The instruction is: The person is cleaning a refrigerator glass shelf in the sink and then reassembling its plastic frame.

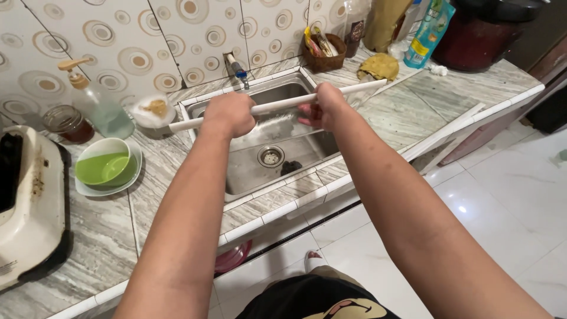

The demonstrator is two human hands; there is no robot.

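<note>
Clearly, both hands gripped one long white rod (277, 105) and held it in the air above the steel sink (322, 150). The left hand (229, 114) was closed in a full fist around it, left of the rod's middle. The right hand (322, 106) also had hold of it, fingers curled about the shaft with the palm partly showing, just right of the middle. The two hands sat near each other, the bare stretch of rod between them short.

The rod's long axis ran nearly level across the view, tilted slightly: its left end pointed toward a white bowl (152, 112) on the tabletop (401, 115), lower and nearer; its right end rose toward a yellow cloth (378, 66). Each end reached out past the sink's rim. Neither hand was plainly nearer.
</note>
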